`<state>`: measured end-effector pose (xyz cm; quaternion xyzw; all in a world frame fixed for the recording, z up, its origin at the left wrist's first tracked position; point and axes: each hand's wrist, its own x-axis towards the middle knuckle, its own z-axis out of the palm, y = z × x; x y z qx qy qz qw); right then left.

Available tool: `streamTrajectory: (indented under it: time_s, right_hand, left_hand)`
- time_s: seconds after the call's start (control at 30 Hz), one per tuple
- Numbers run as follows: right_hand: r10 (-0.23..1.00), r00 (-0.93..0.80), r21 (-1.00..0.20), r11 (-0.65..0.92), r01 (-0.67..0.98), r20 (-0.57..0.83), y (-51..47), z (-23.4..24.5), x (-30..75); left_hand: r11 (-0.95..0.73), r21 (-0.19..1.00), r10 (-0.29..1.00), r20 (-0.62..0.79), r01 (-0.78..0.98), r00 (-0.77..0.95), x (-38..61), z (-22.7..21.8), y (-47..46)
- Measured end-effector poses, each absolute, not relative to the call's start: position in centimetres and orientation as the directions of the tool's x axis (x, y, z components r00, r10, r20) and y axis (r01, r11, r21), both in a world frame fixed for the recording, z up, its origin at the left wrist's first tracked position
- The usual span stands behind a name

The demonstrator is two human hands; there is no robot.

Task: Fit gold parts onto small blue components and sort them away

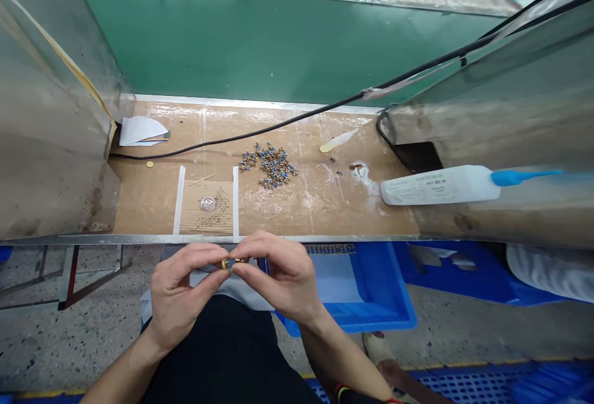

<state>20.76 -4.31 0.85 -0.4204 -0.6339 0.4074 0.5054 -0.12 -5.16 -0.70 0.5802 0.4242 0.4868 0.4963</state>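
Left hand (183, 289) and right hand (281, 277) pinched one small brass part (226, 263) between closed fingers, near the eyes for fine work; parts pile (270, 164) sat within reach on table (325, 212).

Fingertips meeting: left hand (179, 286), right hand (278, 277) pinched.

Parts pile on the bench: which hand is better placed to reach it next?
Right, probably. The right hand sits almost directly below the parts pile; the left hand is off to the side, nearer the small clear disc. Both pinch the small gold part, so one must release first.
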Motion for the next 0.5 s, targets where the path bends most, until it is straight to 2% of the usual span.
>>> streamTrajectory:
  time_s: [0.13, 0.23, 0.37, 0.5]
  right_hand:
    - [0.974, -0.101, -0.975, 0.211, 0.064, 0.204, -4.4, 1.2, 20.4]
    - [0.993, -0.099, -0.995, 0.057, -0.08, 0.065, -4.6, 1.4, 19.9]
    - [0.988, -0.122, -0.954, -0.127, -0.273, -0.096, -4.8, 1.4, 19.3]
    - [0.976, -0.137, -0.911, -0.208, -0.356, -0.17, -4.9, 1.3, 18.8]
  left_hand:
    - [-0.135, 0.99, 0.983, 0.131, 0.026, 0.129, 0.3, -0.5, -5.4]
    - [-0.107, 0.994, 0.99, 0.108, -0.013, 0.09, 0.9, 0.0, -5.5]
    - [-0.046, 0.996, 0.996, 0.051, -0.077, 0.073, 1.2, 0.2, -5.5]
    - [0.043, 0.989, 0.995, -0.03, -0.139, 0.095, 1.0, -0.1, -5.6]
